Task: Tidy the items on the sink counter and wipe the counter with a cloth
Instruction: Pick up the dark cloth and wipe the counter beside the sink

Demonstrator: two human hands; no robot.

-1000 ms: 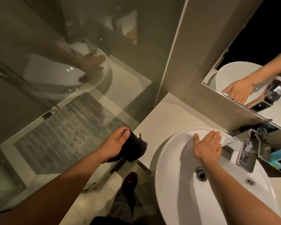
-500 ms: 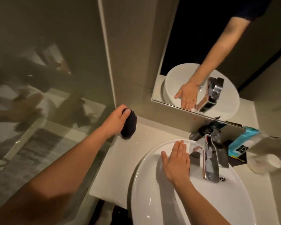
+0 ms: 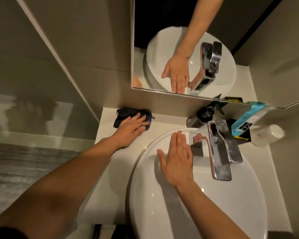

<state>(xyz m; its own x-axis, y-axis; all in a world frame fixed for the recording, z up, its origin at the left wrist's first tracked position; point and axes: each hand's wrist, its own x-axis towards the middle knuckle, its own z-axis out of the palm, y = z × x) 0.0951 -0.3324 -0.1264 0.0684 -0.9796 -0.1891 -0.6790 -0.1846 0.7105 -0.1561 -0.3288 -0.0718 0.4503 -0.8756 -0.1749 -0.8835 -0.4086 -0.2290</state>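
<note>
The fingers (image 3: 179, 144) of the right hand (image 3: 175, 161) lie flat, spread and together on the inner slope of the round white ceramic basin (image 3: 162, 213), gripping nothing; it looks like a bracing hand. Just to its right stands the square chrome tap (image 3: 221, 152), its spout out over the bowl.

Farther on, the left hand (image 3: 129, 130) presses open-palmed on the dark navy crumpled cloth (image 3: 123, 114), fingers extended over it rather than curled round it. The cloth lies on the pale stone table (image 3: 109, 166), at the far left corner, close to the wall.

The cloth seems soft, light and limp: it will bunch and slide under a flat palm, so steady downward pressure across its middle should carry it better than a pinch at an edge. On a smooth table it should glide easily, and a loose fold may trail.

Beyond the tap stand a black pump bottle (image 3: 205, 114), a blue and white carton (image 3: 245, 121) and a white paper roll (image 3: 269, 135), near the mirror (image 3: 162, 23).
</note>
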